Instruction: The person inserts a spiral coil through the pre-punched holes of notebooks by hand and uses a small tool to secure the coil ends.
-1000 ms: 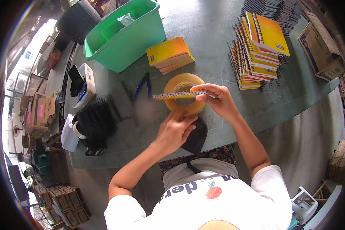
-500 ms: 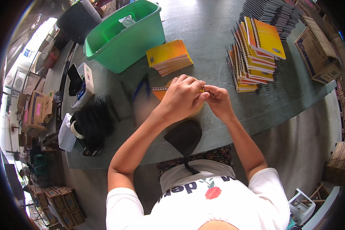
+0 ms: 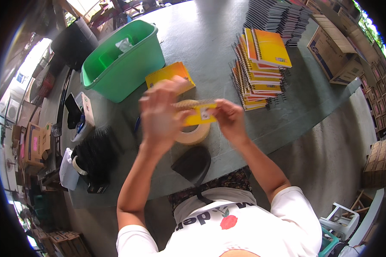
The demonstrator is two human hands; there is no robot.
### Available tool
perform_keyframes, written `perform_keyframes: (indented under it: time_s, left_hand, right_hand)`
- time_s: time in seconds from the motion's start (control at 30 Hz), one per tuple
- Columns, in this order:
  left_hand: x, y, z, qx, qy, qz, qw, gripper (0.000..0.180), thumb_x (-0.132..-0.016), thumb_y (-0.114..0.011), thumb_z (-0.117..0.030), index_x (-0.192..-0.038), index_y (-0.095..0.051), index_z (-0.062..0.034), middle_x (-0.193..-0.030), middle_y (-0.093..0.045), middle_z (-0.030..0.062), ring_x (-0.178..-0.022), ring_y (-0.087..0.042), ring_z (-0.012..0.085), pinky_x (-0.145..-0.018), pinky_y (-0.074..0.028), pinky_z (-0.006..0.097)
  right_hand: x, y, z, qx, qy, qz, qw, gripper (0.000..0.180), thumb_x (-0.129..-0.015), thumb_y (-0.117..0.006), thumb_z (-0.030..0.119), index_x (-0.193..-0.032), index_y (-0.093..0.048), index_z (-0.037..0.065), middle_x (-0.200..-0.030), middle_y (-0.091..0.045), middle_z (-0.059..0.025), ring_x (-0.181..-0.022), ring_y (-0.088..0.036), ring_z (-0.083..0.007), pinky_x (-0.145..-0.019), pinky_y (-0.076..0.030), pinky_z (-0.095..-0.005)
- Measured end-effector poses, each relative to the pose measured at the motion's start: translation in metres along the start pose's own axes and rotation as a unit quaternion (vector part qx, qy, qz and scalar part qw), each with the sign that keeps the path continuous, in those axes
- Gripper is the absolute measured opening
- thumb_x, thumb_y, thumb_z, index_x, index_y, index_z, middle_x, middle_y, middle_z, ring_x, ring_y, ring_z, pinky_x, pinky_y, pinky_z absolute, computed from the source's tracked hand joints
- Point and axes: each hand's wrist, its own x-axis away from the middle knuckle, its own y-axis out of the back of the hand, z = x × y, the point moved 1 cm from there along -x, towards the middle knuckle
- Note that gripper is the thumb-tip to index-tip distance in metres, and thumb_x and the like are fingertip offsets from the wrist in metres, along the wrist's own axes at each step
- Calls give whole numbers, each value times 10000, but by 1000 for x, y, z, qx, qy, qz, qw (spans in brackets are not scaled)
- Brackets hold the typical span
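My right hand is closed on the right end of a small yellow spiral notebook, raised above the table. Its wire-bound edge is uppermost. At the left end is my left hand, smeared by motion, with fingers stretched upward and the thumb overlapping the cover; whether the thumb presses on it is unclear. A wide roll of tape lies beneath the notebook. Just beyond my left hand sits a short stack of yellow notebooks, partly hidden by the fingers.
A green bin stands at the back left. Spiral notebooks are piled to the right, with dark notebooks and a cardboard box beyond. Black wire coils and a white container lie left; a black pouch is near me.
My left hand has moved off the notebook's middle to its left end, fingers lifting. The notebook has tilted up, showing its yellow cover. The whole view has shifted slightly.
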Motion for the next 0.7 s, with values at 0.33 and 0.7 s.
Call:
perform_keyframes:
  time_s: [0.33, 0.7]
  left_hand:
    - [-5, 7, 46, 435, 379, -15, 817, 137, -867, -638, -32, -1000, -647, 1, -882, -653, 20, -770, -593, 81, -697, -481, 236]
    - [-127, -114, -72, -48, -246, 74, 965, 291, -891, -574, -194, -1087, -604, 19, -1038, -641, 171, -1054, -594, 314, -890, -476, 403]
  right_hand:
    - [-86, 106, 115, 598, 171, -198, 758, 424, -900, -547, 444, -1135, -645, 105, -1178, -639, -113, -1119, -585, -306, -973, -427, -440]
    - [-82, 127, 96, 288, 255, -207, 899, 334, -1003, -422, 268, -1134, -616, 30, -1163, -619, -83, -1131, -531, -179, -1009, -349, -345]
